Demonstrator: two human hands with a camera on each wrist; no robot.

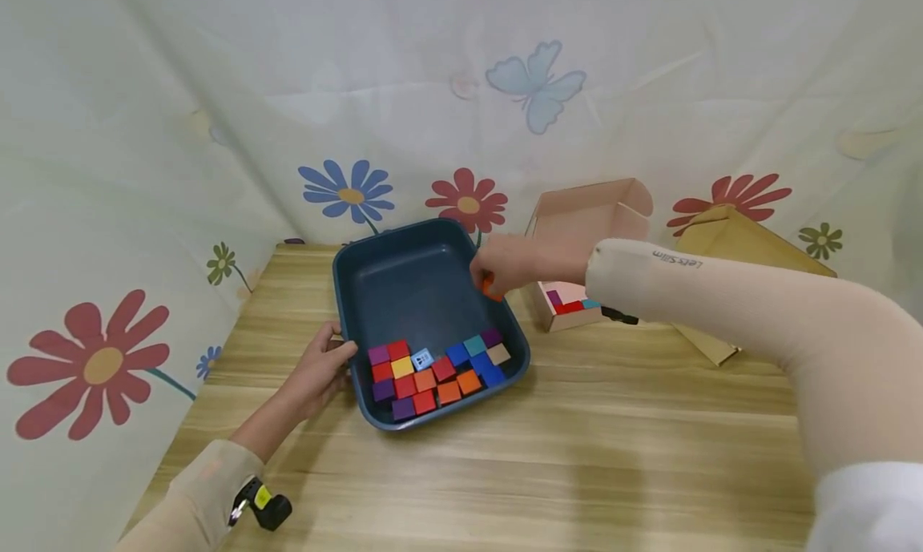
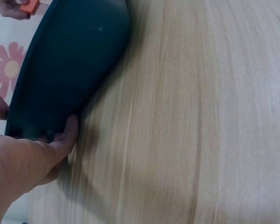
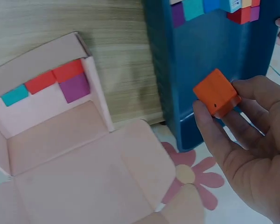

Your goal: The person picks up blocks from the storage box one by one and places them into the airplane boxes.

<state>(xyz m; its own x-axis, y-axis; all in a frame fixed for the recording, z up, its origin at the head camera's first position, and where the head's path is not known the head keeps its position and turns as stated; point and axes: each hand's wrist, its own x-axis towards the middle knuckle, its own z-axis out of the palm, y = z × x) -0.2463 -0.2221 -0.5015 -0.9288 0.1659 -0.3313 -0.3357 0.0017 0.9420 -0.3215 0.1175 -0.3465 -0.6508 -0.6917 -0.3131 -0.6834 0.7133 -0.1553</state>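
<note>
A dark blue tray [image 1: 404, 296] sits on the wooden table, with several coloured cubes gathered at its near end. Among them is a light blue cube [image 1: 422, 360] with a printed mark. My left hand [image 1: 317, 373] grips the tray's left wall, thumb on the rim and fingers along the outside, as the left wrist view [image 2: 25, 161] also shows partly. Over the tray's right side, my right hand [image 1: 508, 261] pinches an orange cube [image 3: 218, 92] between thumb and fingers. The cube is held above the tray floor, apart from the other cubes.
Right of the tray, an open pink box [image 3: 74, 144] holds a few red, purple and teal cubes along one wall. Beyond it stands a tan cardboard box [image 1: 757, 243], partly behind the right arm. A flowered curtain [image 1: 404, 79] hangs behind the table.
</note>
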